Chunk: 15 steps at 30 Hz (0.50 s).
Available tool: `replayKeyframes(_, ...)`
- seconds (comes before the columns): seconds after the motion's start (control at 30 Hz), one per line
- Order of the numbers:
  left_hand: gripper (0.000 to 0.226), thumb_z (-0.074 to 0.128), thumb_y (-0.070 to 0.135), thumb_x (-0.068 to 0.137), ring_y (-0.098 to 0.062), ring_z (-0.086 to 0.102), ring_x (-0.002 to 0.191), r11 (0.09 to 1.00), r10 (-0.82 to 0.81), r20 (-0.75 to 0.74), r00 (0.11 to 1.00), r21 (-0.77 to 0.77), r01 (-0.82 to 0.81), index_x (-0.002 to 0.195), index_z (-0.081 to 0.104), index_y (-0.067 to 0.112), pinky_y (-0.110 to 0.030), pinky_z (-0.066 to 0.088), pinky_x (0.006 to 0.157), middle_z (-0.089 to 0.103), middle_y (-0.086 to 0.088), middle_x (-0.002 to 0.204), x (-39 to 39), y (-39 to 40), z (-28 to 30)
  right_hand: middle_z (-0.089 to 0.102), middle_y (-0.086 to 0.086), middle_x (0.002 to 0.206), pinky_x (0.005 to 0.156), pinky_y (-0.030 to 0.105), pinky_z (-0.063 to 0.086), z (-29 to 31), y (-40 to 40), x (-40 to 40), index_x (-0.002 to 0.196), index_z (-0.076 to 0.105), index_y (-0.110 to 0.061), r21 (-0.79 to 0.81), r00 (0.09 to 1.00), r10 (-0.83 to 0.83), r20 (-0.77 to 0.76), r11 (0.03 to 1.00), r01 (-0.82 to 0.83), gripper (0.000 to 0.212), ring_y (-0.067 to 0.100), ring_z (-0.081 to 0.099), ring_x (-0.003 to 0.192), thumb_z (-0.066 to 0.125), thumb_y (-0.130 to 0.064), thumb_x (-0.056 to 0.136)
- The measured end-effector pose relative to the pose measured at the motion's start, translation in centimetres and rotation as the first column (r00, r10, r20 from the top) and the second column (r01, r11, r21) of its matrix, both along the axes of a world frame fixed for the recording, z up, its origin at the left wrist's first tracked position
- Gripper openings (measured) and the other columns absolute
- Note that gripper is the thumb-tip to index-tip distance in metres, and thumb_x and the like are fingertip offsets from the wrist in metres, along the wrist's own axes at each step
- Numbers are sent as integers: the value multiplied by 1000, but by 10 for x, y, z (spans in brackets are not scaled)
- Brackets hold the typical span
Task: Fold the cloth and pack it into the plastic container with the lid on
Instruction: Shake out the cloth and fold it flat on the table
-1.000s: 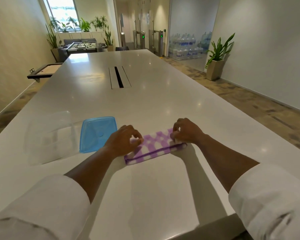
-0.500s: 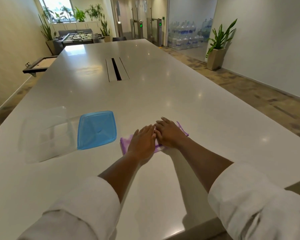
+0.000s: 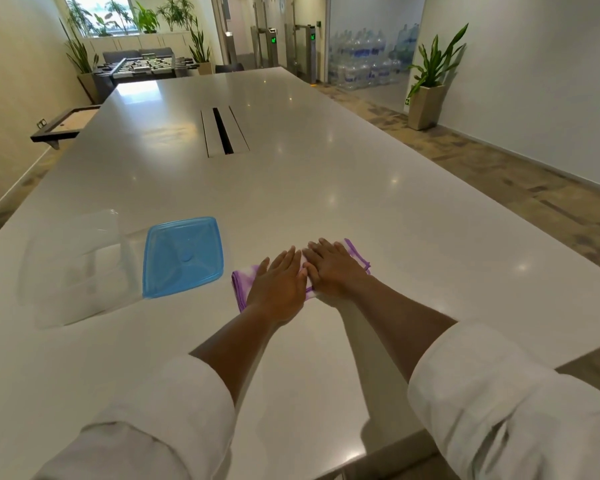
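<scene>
cloth: the purple-and-white checked cloth (image 3: 245, 285) was already folded down into a small bundle on the white table (image 3: 361, 188), right in front of me, mostly hidden under both palms. Only its left corner and a strip of purple hem on the right poked out.

left hand: my left hand (image 3: 278, 282) lay flat on the bundle, fingers stretched out and close together, palm down. It wasn't pinching anything, just pushing.

right hand: my right hand (image 3: 331, 268) was the same deal, flat and spread on the right half of the bundle, touching the left hand along the index side.

step in hand: I'd call this the tail end of the folding, squashing the last fold flat so it holds its shape.

container: the clear plastic container (image 3: 73, 268) sat open on the table off to the left, pretty hard to see because it's so see-through.

lid: the blue lid (image 3: 182, 256) lay flat between the container and the cloth, just beside the cloth, looking like it overlapped the container's right edge.

progress: folding looked basically done, nothing was packed, and the lid wasn't on.

next move: my guess was it'd take gripping the bundle from both ends so it doesn't spring open, then carrying it over the lid to the container.

watch out: a loose grip could let the folds flop apart mid-carry.
</scene>
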State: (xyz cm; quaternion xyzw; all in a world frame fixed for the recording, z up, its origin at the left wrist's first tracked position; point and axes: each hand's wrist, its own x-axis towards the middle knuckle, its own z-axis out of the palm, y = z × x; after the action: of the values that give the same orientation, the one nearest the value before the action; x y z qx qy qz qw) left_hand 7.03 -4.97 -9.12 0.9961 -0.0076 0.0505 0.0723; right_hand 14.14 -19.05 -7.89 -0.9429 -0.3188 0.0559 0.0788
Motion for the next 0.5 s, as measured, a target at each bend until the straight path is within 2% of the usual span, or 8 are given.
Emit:
replayKeyframes(0.07,58,10,44,104,-15,16,151,1000,5,-2,1000,-11,-5,156,17,20,-41,14,124,18,2,164,0,0,-1,32,11,157,120,44,16,12,1,3,146,35,-13,50,999,-41,-6,998,41,51,26,21,148,30,-37,102)
replayKeyframes(0.17,58,11,42,104,-15,14,151,1000,1,-14,1000,-18,-2,157,14,18,-41,12,124,16,1,164,-2,-1,2,50,14,139,107,42,37,32,0,6,133,50,-10,222,962,-273,3,938,266,47,31,45,130,42,-37,95)
replayKeyframes(0.27,58,12,41,104,-16,12,152,1000,-8,-28,1000,-15,8,157,12,17,-40,10,124,14,0,165,-4,-1,4,50,15,133,99,44,41,44,-6,12,130,48,-10,153,892,-446,-70,879,451,52,34,46,125,49,-43,90)
replayKeyframes(0.37,58,13,40,104,-16,11,152,1000,-6,-36,999,-17,5,157,12,16,-40,10,124,13,0,165,-5,-2,5,59,13,121,85,38,47,50,-8,15,116,58,-11,135,798,-556,-231,794,592,56,34,54,115,66,-48,75)
replayKeyframes(0.43,58,13,40,104,-16,12,152,1000,-1,-37,999,-15,1,157,12,16,-40,10,124,13,0,165,-5,-2,4,67,11,104,70,29,48,52,-7,15,93,66,-12,122,763,-575,-296,769,627,42,31,62,95,72,-43,66)
replayKeyframes(0.5,58,13,41,104,-16,11,152,1000,-2,-32,999,-20,2,157,12,17,-40,10,124,13,0,165,-4,-2,3,68,9,86,64,27,50,59,-6,15,76,65,-11,76,733,-557,-390,774,628,27,28,65,80,74,-36,69)
